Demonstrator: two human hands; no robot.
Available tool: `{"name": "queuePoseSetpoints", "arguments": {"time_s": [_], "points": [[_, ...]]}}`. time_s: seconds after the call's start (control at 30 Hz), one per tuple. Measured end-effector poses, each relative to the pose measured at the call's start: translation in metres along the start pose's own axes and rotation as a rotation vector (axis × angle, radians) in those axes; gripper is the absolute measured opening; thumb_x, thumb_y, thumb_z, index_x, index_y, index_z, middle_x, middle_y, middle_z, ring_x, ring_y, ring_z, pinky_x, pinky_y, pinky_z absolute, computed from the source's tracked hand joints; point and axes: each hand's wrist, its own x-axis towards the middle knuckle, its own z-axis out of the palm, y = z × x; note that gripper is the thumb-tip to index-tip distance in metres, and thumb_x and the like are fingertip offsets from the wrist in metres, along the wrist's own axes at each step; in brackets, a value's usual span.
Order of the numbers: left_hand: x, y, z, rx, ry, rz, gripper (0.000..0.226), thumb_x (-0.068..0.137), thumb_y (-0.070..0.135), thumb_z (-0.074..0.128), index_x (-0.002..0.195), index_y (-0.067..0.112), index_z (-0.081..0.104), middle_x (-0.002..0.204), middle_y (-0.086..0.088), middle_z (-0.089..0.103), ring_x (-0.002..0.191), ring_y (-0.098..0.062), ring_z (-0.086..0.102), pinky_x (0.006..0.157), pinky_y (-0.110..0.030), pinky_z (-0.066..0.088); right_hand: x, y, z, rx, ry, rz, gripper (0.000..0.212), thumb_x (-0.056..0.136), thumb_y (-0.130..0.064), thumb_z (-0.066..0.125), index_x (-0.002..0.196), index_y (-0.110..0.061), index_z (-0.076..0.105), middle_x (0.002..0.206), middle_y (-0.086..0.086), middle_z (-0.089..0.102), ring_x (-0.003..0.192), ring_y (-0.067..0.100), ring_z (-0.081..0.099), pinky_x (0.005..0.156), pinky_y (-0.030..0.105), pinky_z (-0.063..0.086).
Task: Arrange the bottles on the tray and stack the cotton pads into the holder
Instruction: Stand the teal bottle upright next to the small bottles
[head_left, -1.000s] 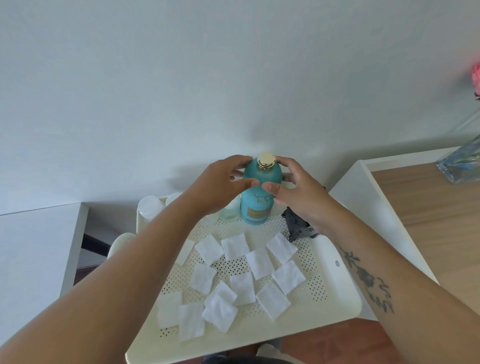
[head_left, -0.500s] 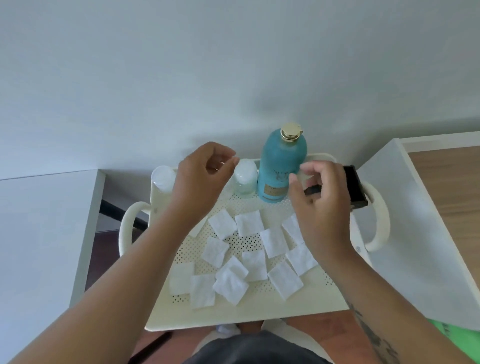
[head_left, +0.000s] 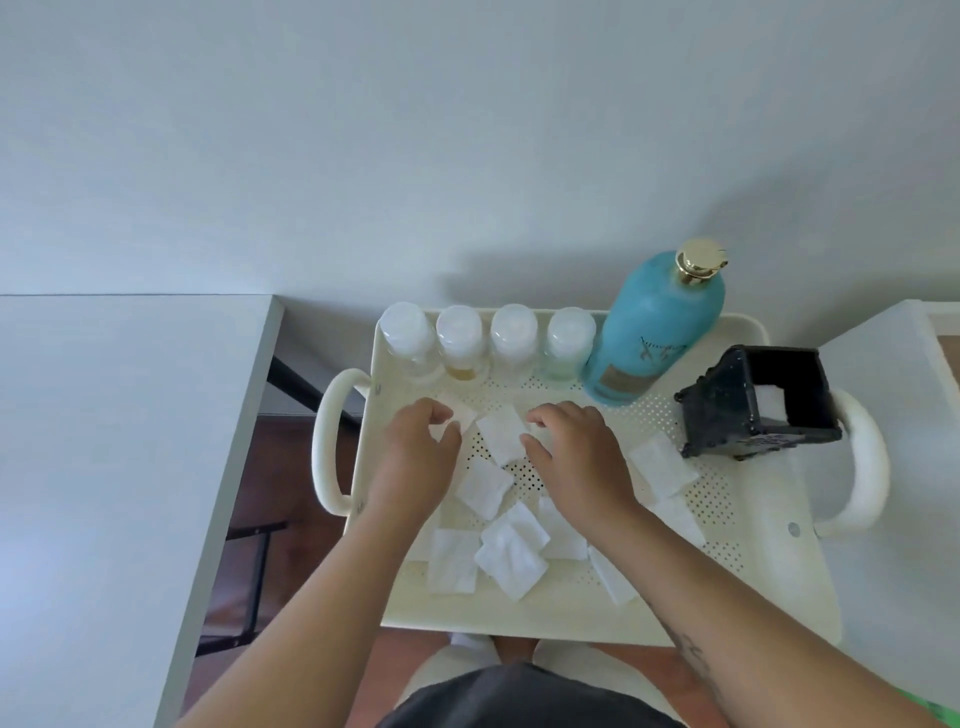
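Observation:
A cream perforated tray holds everything. Along its back edge stand several small clear bottles in a row, with a tall teal bottle with a gold cap at their right end. A black cotton pad holder stands at the right, one white pad inside it. Several square cotton pads lie scattered over the tray's middle. My left hand pinches the edge of one pad. My right hand rests its spread fingertips on a neighbouring pad.
The tray has looped handles at the left and the right. A white table lies to the left and another white surface to the right. A wall rises directly behind the tray. Brown floor and a dark frame show in the left gap.
Both hands left the teal bottle and came down onto the pads in the tray's middle. The view tilted downward, so the whole bottle row and the holder now show.

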Motion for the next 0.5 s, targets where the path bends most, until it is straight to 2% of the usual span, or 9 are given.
{"name": "queuePoseSetpoints", "arguments": {"time_s": [0.07,0.17,0.33,0.43,0.5], "points": [[0.009,0.002,0.005,0.039,0.005,0.014,0.027,0.095,0.028,0.055,0.121,0.023,0.058,0.122,0.009,0.059,0.099,-0.013,0.061,0.080,-0.031,0.051,0.008,-0.001,0.007,-0.064,-0.008,0.009,0.025,0.094,-0.030,0.056,0.114,-0.017,0.061,0.107,0.002,0.064,0.100,0.027,0.050,0.084,0.039,0.042],[0.019,0.001,0.013,0.165,0.016,0.055,0.033,0.097,0.023,0.050,0.130,0.016,0.054,0.129,-0.001,0.056,0.109,-0.024,0.058,0.085,-0.036,0.048,0.018,-0.002,0.017,-0.124,-0.018,0.025,0.025,0.093,-0.034,0.056,0.111,-0.018,0.060,0.105,0.001,0.063,0.099,0.027,0.049,0.083,0.038,0.040],[0.025,-0.008,0.018,0.256,0.062,0.049,0.033,0.097,0.023,0.050,0.128,0.011,0.053,0.127,-0.007,0.053,0.099,-0.029,0.060,0.076,-0.037,0.048,0.026,-0.006,0.028,-0.161,-0.047,0.091,0.035,0.087,-0.044,0.062,0.108,-0.017,0.058,0.105,0.000,0.058,0.103,0.026,0.048,0.085,0.036,0.037],[0.027,-0.008,0.017,0.262,0.076,0.027,0.029,0.097,0.024,0.051,0.123,0.010,0.054,0.125,-0.008,0.053,0.093,-0.030,0.062,0.075,-0.042,0.052,0.029,-0.009,0.032,-0.182,-0.050,0.112,0.033,0.085,-0.041,0.064,0.107,-0.017,0.055,0.104,0.001,0.059,0.102,0.026,0.048,0.083,0.036,0.035],[0.030,-0.008,0.016,0.249,0.068,0.027,0.030,0.096,0.023,0.052,0.124,0.011,0.054,0.123,-0.009,0.054,0.096,-0.030,0.062,0.077,-0.044,0.054,0.032,-0.011,0.034,-0.158,-0.060,0.136,0.031,0.085,-0.038,0.065,0.104,-0.017,0.053,0.101,0.000,0.059,0.101,0.025,0.047,0.079,0.034,0.031]]}}
